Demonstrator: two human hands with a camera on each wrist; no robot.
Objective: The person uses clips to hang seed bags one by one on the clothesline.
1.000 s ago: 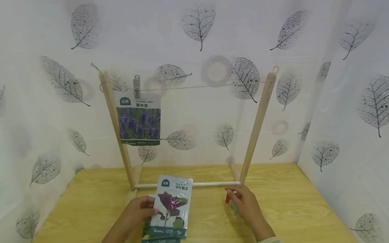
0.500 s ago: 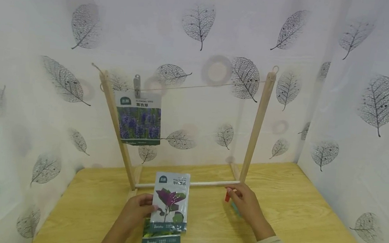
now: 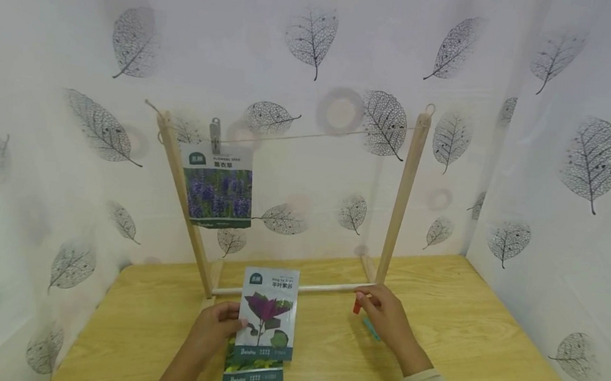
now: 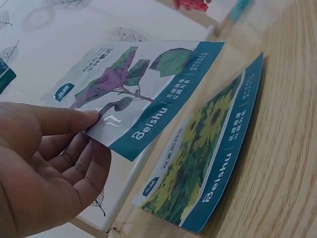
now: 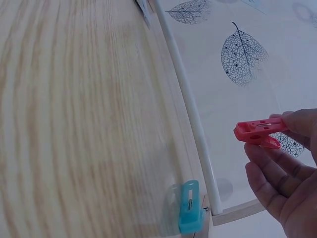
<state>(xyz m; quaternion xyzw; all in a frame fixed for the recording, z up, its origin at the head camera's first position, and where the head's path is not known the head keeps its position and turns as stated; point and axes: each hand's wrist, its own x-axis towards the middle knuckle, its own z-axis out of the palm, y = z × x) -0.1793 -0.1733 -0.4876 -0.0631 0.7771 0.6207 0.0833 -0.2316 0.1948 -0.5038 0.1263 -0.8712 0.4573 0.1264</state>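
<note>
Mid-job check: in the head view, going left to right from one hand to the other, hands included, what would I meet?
Left hand → purple-leaf packet → red clip → right hand.

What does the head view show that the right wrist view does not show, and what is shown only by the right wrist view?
Only the head view shows the left hand, the purple leaves printed on the packet it holds, the string and the grey clip on it.
Only the right wrist view shows clearly the metal spring in the blue clip.
Both show the right hand holding the red clip, the blue clip, the white rod and the table.
</note>
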